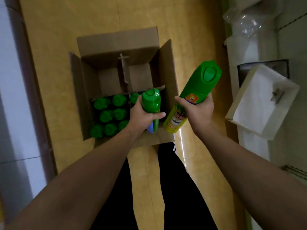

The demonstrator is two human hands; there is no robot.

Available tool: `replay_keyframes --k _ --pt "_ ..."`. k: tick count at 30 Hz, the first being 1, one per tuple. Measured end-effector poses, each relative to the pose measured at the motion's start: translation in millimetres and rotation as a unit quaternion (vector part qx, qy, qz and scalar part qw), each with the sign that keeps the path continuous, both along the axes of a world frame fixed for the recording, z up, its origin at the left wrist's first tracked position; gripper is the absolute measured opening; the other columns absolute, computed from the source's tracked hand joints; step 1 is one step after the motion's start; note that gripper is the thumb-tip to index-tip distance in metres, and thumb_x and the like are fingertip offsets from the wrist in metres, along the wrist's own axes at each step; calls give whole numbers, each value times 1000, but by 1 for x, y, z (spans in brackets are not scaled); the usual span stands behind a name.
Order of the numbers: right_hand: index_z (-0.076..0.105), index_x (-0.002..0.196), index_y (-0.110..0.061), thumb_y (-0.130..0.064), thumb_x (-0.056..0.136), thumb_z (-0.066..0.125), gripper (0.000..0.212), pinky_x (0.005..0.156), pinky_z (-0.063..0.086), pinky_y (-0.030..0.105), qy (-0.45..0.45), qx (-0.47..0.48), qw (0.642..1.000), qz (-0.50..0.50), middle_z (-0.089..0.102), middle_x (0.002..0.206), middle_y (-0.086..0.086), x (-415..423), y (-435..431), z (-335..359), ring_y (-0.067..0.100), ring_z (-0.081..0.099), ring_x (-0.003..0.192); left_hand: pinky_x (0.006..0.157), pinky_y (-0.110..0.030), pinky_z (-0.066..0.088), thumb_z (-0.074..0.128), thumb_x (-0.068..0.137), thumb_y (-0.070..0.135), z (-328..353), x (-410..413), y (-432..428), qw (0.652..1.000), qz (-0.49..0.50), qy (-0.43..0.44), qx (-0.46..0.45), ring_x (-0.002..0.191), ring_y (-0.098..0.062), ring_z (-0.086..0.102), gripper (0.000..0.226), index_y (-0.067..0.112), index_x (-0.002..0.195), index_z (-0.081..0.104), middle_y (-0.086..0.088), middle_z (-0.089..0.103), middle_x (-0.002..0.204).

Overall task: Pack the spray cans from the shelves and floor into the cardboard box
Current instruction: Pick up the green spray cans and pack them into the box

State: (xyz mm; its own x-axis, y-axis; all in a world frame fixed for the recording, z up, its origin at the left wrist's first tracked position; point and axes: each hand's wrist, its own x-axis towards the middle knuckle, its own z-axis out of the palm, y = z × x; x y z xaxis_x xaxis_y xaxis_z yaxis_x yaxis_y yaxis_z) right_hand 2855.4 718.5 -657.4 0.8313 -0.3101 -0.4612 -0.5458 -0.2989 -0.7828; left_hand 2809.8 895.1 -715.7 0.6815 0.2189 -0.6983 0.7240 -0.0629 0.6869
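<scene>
Yellow floor (49, 47); cardboard box (116, 45) at 12 o'clock, its near side part-filled. I read the left hand (142, 113), fingers clamped round a spray can (152, 100), cap up for dropping in. Right hand (197, 110) fingers clamp a second can (197, 87), tilted, queued at 2 o'clock.

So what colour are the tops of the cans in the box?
Green. The caps in the cardboard box show best in the head view.

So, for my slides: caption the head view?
Left hand holds a green spray can over the open brown cardboard box; right hand holds a green-yellow spray can.
</scene>
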Motion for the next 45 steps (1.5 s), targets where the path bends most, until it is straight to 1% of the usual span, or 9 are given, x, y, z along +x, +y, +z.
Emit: replay_keyframes --k 7,12,20,24,27,30,32,35,45 --pt "54 113 -28 -45 53 92 73 89 60 42 0 -13 1000 14 69 103 -12 0 0 -45 8 69 97 105 -31 47 97 55 15 -43 -29 4 989 -132 -33 52 116 -13 60 79 28 121 54 7 65 117" --pt "53 116 -26 -48 52 90 77 91 59 42 3 -23 999 32 67 109 -9 0 1 -72 11 67 103 97 -35 52 96 56 31 -64 -41 10 962 -255 -53 83 111 -13 62 77 28 121 56 7 66 116" --pt "56 118 -23 -56 47 88 84 90 59 41 7 -28 998 47 68 107 -11 -2 8 -114 9 67 102 89 -38 54 65 83 16 -109 -68 22 850 -459 -140 217 117 -29 60 54 18 136 54 -9 56 140" --pt "55 116 -24 -57 46 87 84 89 59 40 9 -33 998 51 68 105 -13 -3 9 -129 7 67 100 57 -39 53 67 77 0 -127 -76 17 778 -536 -183 273 78 -29 63 28 8 103 65 -9 61 95" --pt "57 117 -21 -56 47 89 85 87 60 40 10 -34 998 53 70 105 -10 -5 10 -135 7 68 98 64 -40 54 73 75 7 -130 -76 11 784 -512 -193 293 86 -27 59 31 9 106 65 -8 61 98" --pt "59 117 -20 -58 47 87 85 87 60 40 13 -38 997 63 70 104 -10 -7 12 -138 6 68 98 92 -45 51 71 86 31 -129 -66 -4 818 -482 -128 287 120 -31 50 60 13 139 47 -11 50 137" --pt "59 117 -21 -59 47 86 85 88 60 40 14 -38 997 65 70 105 -12 -7 12 -141 6 68 99 98 -45 45 68 88 37 -134 -57 -14 787 -516 -103 322 125 -32 48 72 16 148 35 -12 46 143" --pt "59 119 -19 -59 47 87 87 87 60 40 13 -33 997 62 70 106 -10 -8 11 -145 7 68 99 91 -44 42 62 88 20 -143 -49 -25 729 -566 -104 372 108 -33 58 58 15 142 41 -14 55 129" --pt "61 118 -17 -59 49 88 85 86 60 40 6 -29 998 52 71 108 -7 -9 8 -153 8 69 100 72 -36 53 50 90 -5 -120 -29 -45 710 -574 -23 408 94 -33 63 26 2 113 60 -16 59 108"
